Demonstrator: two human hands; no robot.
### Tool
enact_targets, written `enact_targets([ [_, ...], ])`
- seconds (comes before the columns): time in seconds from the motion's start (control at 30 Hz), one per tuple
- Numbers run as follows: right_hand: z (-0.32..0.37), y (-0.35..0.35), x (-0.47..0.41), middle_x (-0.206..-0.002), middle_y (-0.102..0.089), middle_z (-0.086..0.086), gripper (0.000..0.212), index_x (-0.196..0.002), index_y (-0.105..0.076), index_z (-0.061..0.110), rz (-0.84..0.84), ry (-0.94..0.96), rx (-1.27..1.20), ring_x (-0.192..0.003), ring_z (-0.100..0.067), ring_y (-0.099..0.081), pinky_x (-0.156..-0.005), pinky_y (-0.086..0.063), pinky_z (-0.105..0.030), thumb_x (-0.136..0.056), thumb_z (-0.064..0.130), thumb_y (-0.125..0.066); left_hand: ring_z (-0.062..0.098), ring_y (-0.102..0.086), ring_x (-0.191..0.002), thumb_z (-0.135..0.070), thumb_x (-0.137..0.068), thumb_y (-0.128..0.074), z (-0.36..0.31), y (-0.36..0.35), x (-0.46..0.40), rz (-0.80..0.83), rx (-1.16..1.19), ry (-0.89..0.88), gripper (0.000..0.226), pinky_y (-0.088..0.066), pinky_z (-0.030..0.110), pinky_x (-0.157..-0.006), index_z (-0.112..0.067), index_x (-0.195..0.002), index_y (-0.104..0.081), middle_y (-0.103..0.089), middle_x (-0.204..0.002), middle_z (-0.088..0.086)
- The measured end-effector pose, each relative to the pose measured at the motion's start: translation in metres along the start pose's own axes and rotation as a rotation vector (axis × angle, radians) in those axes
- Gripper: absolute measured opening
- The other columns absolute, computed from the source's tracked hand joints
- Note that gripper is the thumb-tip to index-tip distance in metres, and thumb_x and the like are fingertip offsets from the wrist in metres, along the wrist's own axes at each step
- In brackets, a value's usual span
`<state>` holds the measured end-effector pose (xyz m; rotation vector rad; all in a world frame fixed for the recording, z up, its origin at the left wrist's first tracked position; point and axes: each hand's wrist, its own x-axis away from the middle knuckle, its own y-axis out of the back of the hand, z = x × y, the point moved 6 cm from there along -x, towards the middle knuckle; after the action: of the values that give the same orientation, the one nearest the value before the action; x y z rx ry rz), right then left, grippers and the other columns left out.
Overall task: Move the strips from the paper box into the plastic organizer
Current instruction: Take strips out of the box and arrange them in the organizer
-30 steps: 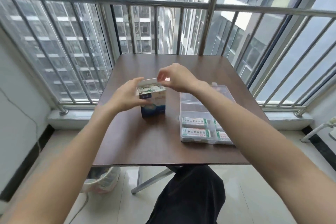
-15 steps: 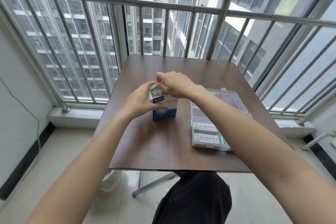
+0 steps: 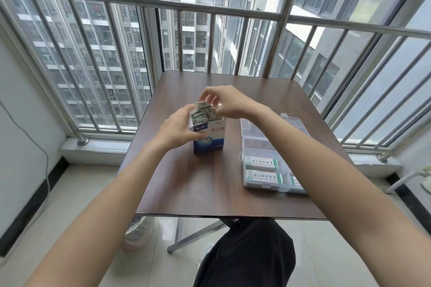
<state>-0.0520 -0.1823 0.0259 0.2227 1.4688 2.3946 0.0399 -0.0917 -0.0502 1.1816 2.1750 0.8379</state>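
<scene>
Strips halfway out of the box, organizer waiting on the right

Paper box [image 3: 210, 137] sits upright at the middle of the frame on the brown table [image 3: 205, 189], top open, with a bunch of strips [image 3: 201, 113] poking up out of it. Left hand [image 3: 177, 131] is wrapped around the box's left side, holding it steady. Right hand [image 3: 227, 103] is curled over the top with fingertips pinching into the strips (can't tell how many it actually has). Plastic organizer [image 3: 263, 144] lies open right of centre, near the box but not touching, already with a few packs in its nearer compartments.

If I were doing this: keep the box pinned down so it doesn't lift with the pull, draw the strips straight up, not sideways, since they look crammed, then carry them over to a bare compartment farther back
</scene>
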Motion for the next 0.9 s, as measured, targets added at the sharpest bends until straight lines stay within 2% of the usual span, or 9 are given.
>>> enact_targets([
  [0.1,-0.001,-0.007,0.002,-0.096,-0.06,0.002,0.029,-0.108,-0.062,0.016,0.069,0.007,-0.008,-0.083,-0.011,-0.057,-0.067,-0.047,-0.02,-0.081,0.019,-0.072,0.018,-0.053,-0.113,-0.044,-0.058,-0.079,0.001,-0.001,0.0,0.012,0.004,0.015,0.083,-0.044,0.04,-0.094,-0.031,-0.132,-0.043,-0.059,-0.123,-0.004],
  [0.17,-0.001,-0.008,0.001,-0.091,-0.063,0.0,0.022,-0.1,-0.066,0.014,0.002,0.025,0.027,-0.081,-0.013,-0.058,-0.068,-0.047,-0.023,-0.083,0.027,-0.071,0.018,-0.054,-0.113,-0.047,-0.057,-0.077,0.001,-0.002,0.0,0.02,0.001,0.025,0.083,-0.045,0.041,-0.094,-0.032,-0.131,-0.043,-0.059,-0.122,-0.004],
  [0.27,-0.002,-0.003,-0.001,-0.09,-0.07,-0.007,0.012,-0.093,-0.07,0.008,-0.172,0.083,0.027,-0.077,-0.012,-0.059,-0.067,-0.043,-0.021,-0.085,0.016,-0.067,0.018,-0.052,-0.115,-0.053,-0.053,-0.074,0.001,-0.001,0.002,0.025,-0.004,0.043,0.088,-0.044,0.041,-0.094,-0.032,-0.133,-0.041,-0.058,-0.124,-0.005],
  [0.47,-0.013,0.017,-0.007,-0.094,-0.071,-0.005,0.017,-0.101,-0.071,0.007,-0.35,0.077,-0.118,-0.084,-0.016,-0.064,-0.079,-0.055,-0.028,-0.085,0.003,-0.065,0.017,-0.048,-0.121,-0.046,-0.061,-0.081,0.001,0.001,0.0,0.032,-0.036,0.036,0.089,-0.041,0.041,-0.099,-0.028,-0.137,-0.038,-0.052,-0.133,-0.006],
  [0.6,-0.02,0.044,0.006,-0.096,-0.069,-0.006,0.018,-0.104,-0.068,0.006,-0.523,0.063,-0.359,-0.088,-0.019,-0.064,-0.082,-0.055,-0.029,-0.086,0.002,-0.063,0.017,-0.04,-0.13,-0.046,-0.061,-0.083,0.002,0.0,0.0,0.071,-0.027,0.023,0.099,-0.035,0.039,-0.106,-0.028,-0.143,-0.031,-0.044,-0.142,-0.003],
  [0.67,-0.026,0.054,0.017,-0.093,-0.066,-0.002,0.02,-0.104,-0.066,0.006,-0.573,0.039,-0.538,-0.088,-0.016,-0.063,-0.083,-0.055,-0.028,-0.087,-0.002,-0.06,0.019,-0.029,-0.137,-0.059,-0.059,-0.078,-0.002,0.003,0.002,0.093,-0.028,0.015,0.11,-0.027,0.04,-0.112,-0.025,-0.148,-0.023,-0.034,-0.149,0.001],
  [0.73,-0.032,0.059,0.026,-0.09,-0.065,0.0,0.02,-0.102,-0.064,0.005,-0.561,0.005,-0.671,-0.088,-0.015,-0.062,-0.082,-0.055,-0.026,-0.087,-0.005,-0.058,0.019,-0.016,-0.142,-0.078,-0.057,-0.065,-0.014,0.017,0.004,-0.004,-0.011,-0.011,0.114,-0.016,0.042,-0.116,-0.025,-0.149,-0.021,-0.025,-0.154,0.003],
  [0.83,-0.038,0.057,0.042,-0.089,-0.065,0.0,0.016,-0.093,-0.064,0.012,-0.453,-0.031,-0.827,-0.086,-0.012,-0.06,-0.081,-0.052,-0.025,-0.087,-0.002,-0.059,0.016,-0.023,-0.141,-0.064,-0.081,-0.052,-0.05,0.046,0.01,-0.208,0.104,-0.127,0.082,-0.019,0.04,-0.112,-0.019,-0.146,-0.029,-0.03,-0.152,0.001],
  [0.9,-0.043,0.054,0.056,-0.089,-0.066,-0.001,0.016,-0.093,-0.065,0.012,-0.408,-0.048,-0.864,-0.086,-0.013,-0.061,-0.084,-0.052,-0.027,-0.086,-0.002,-0.06,0.014,-0.037,-0.133,-0.043,-0.093,-0.051,-0.081,0.045,0.01,-0.129,0.195,-0.188,0.06,-0.03,0.035,-0.108,-0.015,-0.143,-0.034,-0.039,-0.147,0.002],
])
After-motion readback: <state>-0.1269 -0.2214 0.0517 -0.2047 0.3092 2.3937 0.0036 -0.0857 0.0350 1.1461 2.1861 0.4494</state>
